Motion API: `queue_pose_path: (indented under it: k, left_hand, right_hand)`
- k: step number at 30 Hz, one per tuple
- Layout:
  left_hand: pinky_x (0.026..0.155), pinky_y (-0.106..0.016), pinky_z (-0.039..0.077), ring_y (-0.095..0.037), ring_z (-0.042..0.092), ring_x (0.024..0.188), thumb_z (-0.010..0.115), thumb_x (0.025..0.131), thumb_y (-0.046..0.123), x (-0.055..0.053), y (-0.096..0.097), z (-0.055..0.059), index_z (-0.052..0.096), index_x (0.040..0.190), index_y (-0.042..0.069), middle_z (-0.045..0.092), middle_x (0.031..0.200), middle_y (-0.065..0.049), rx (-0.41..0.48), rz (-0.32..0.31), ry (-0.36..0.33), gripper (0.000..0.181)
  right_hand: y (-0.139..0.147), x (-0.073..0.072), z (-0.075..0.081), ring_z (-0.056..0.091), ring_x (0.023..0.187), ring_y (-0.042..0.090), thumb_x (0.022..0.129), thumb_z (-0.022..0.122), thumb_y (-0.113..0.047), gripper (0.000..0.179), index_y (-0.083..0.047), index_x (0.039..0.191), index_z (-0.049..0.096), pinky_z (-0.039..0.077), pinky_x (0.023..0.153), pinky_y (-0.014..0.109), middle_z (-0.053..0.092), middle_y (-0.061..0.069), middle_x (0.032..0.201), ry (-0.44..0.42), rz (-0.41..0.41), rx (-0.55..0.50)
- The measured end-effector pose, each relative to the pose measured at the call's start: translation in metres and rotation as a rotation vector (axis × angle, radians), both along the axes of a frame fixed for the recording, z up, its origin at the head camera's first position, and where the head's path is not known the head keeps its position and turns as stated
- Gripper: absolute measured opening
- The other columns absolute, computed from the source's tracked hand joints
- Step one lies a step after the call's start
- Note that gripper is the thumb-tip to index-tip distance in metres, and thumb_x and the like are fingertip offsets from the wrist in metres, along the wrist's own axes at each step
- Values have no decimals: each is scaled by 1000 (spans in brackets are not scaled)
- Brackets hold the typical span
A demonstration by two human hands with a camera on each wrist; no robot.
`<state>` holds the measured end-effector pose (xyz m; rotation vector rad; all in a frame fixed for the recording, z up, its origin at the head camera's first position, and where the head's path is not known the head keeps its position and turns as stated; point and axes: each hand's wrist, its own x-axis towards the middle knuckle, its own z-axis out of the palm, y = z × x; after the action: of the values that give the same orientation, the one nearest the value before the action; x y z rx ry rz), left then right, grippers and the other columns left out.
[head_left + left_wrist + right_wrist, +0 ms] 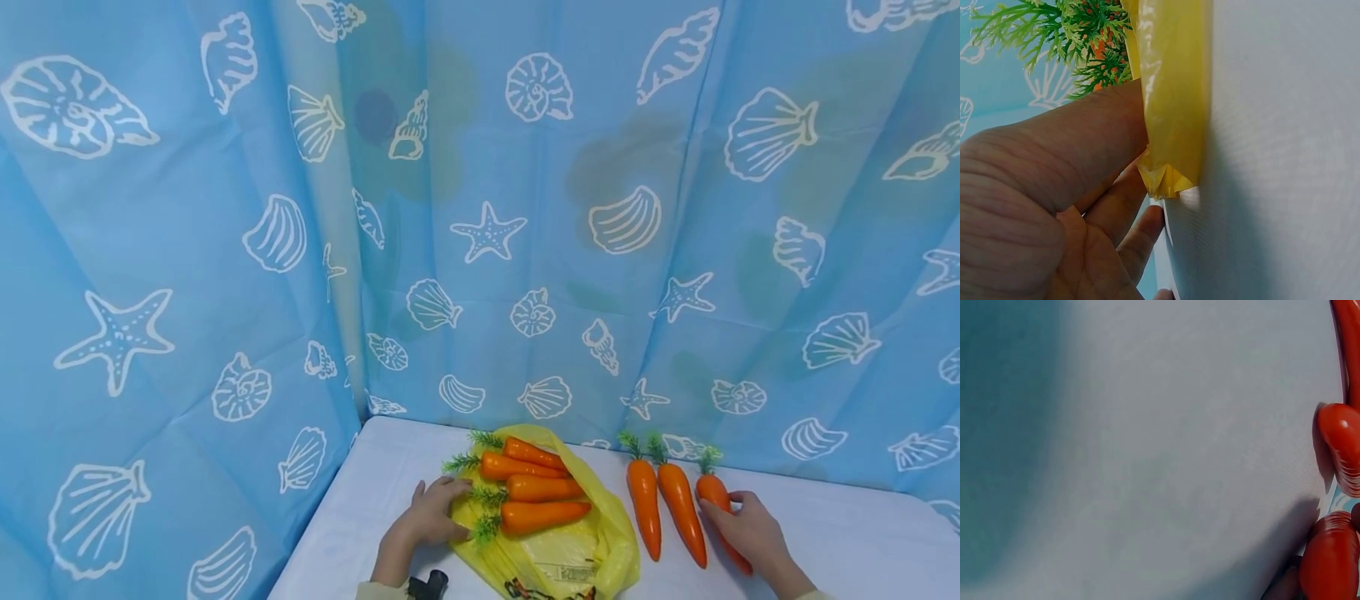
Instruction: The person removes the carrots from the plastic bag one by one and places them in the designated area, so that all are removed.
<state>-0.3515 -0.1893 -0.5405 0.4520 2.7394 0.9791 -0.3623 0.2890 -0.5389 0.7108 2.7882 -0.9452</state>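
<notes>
On the worktop's (862, 533) right side, the right hand (753, 529) is gripping the end carrot (713, 492) between thumb and fingers, seemingly keeping it in line with the pair of carrots (681, 500); the left hand (433, 512), fingers loosely spread, is touching the bag's (624, 537) left edge, perhaps steadying it under the four carrots (543, 490); these are lying just right of that hand, leaves towards it, while the end carrot is slanting under the right hand, its leaves pointing away
</notes>
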Motion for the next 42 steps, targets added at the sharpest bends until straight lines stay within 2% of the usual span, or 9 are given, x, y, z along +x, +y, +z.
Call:
queue_pose_path:
  k: [5, 11, 17, 25, 32, 42]
  left_hand:
    - [117, -71, 6, -38, 39, 140, 83, 74, 21, 0, 0, 1, 62, 132, 12, 56, 142, -8, 5, 4, -4, 63]
    - [118, -70, 6, -37, 39, 140, 83, 74, 22, -1, 1, -2, 62, 133, 13, 56, 143, -7, 2, 15, -9, 63]
    - [118, -70, 6, -37, 39, 140, 83, 73, 21, -1, 2, -1, 62, 132, 13, 57, 142, -6, -1, 20, -15, 63]
    - [118, -70, 6, -37, 38, 141, 83, 74, 21, 0, 0, -1, 61, 133, 13, 55, 144, -7, -1, 8, -5, 63]
    - [118, -71, 6, -38, 38, 141, 83, 74, 22, 0, -1, -2, 62, 133, 14, 55, 144, -7, -3, 3, -1, 63]
    - [118, -70, 4, -38, 35, 143, 81, 76, 21, -2, -1, -4, 60, 134, 14, 53, 146, -9, 8, 1, -22, 62]
  right_hand:
    - [-1, 1, 0, 52, 94, 41, 91, 67, -44, 83, 19, 132, 31, 61, 79, 44, 45, 39, 119, 4, -2, 6]
    - [-4, 2, 4, 54, 90, 39, 91, 66, -40, 79, 18, 132, 31, 61, 70, 37, 47, 38, 116, 12, -3, -11]
    - [-2, 2, 3, 54, 91, 39, 92, 65, -37, 76, 18, 131, 31, 61, 70, 38, 47, 38, 115, 6, -13, -15]
    - [3, 3, 6, 55, 92, 40, 93, 64, -40, 80, 19, 133, 28, 61, 70, 37, 47, 39, 115, 16, 38, -31]
    - [5, 4, 11, 57, 87, 37, 91, 66, -40, 80, 20, 132, 31, 62, 70, 38, 50, 39, 111, 49, 92, 7]
    - [10, 6, 29, 51, 101, 47, 90, 66, -44, 86, 19, 136, 29, 60, 79, 49, 42, 42, 123, 78, 152, 21]
